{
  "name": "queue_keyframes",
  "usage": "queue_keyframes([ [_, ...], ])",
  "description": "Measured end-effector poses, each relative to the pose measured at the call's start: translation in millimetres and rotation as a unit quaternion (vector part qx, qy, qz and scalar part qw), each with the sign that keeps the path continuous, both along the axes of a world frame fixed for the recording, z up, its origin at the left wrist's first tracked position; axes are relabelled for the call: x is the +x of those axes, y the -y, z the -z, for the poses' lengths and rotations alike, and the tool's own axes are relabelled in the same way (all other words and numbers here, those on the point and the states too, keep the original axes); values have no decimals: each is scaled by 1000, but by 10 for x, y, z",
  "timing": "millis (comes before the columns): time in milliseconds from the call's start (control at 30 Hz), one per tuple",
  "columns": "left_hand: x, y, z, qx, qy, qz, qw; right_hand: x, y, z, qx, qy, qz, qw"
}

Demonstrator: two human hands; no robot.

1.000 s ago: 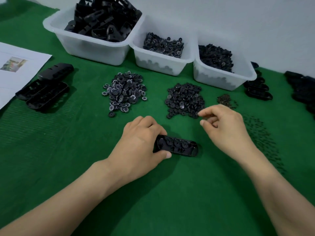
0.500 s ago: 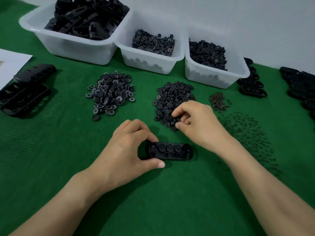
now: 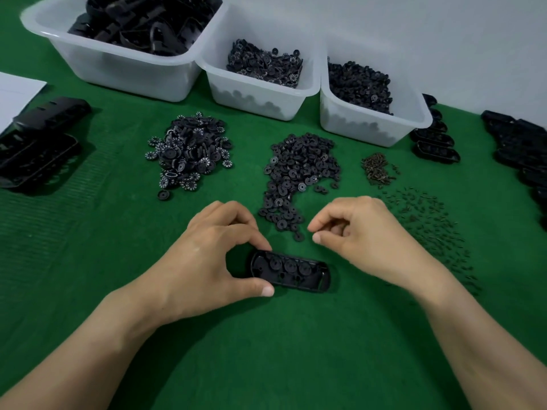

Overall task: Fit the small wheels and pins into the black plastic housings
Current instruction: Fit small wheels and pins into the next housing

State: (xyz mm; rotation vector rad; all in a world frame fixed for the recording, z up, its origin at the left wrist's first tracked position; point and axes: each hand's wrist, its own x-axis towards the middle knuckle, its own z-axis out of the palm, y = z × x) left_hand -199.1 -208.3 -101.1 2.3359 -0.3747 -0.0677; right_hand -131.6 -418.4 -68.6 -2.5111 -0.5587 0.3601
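Observation:
A black oblong housing (image 3: 291,272) lies open side up on the green mat, with three small wheels seated in a row inside it. My left hand (image 3: 207,261) grips its left end between thumb and fingers. My right hand (image 3: 358,241) hovers just above and right of the housing, fingers curled in and thumb meeting forefinger as if pinching a small wheel; the piece itself is mostly hidden. Behind my hands lie a pile of plain small wheels (image 3: 299,173), a pile of numbered wheels (image 3: 189,155), brown pins (image 3: 379,168) and scattered dark pins (image 3: 429,223).
Three white bins stand at the back: housings (image 3: 118,63), numbered wheels (image 3: 257,96), plain wheels (image 3: 376,125). Black housings lie stacked at the left (image 3: 38,143), behind the right bin (image 3: 435,143) and along the right edge (image 3: 521,152). White paper (image 3: 17,93) lies far left.
My right hand has pulled back from the plain wheel pile toward the housing, its fingers still curled. My left hand keeps hold of the housing; the camera has leaned closer.

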Motion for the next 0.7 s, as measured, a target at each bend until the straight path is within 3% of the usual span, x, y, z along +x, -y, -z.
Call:
queue_keyframes([
  [267,-13,6,2,-3,9,-4,1000,-56,-128,75,-1,26,-15,1000],
  [433,-15,19,0,4,13,-8,1000,-146,-129,-26,82,11,-48,995],
  [533,-15,16,5,6,18,-12,1000,-239,-202,-56,51,23,-116,992],
  [700,-15,15,10,9,14,-12,1000,-263,-255,-44,16,42,-116,992],
])
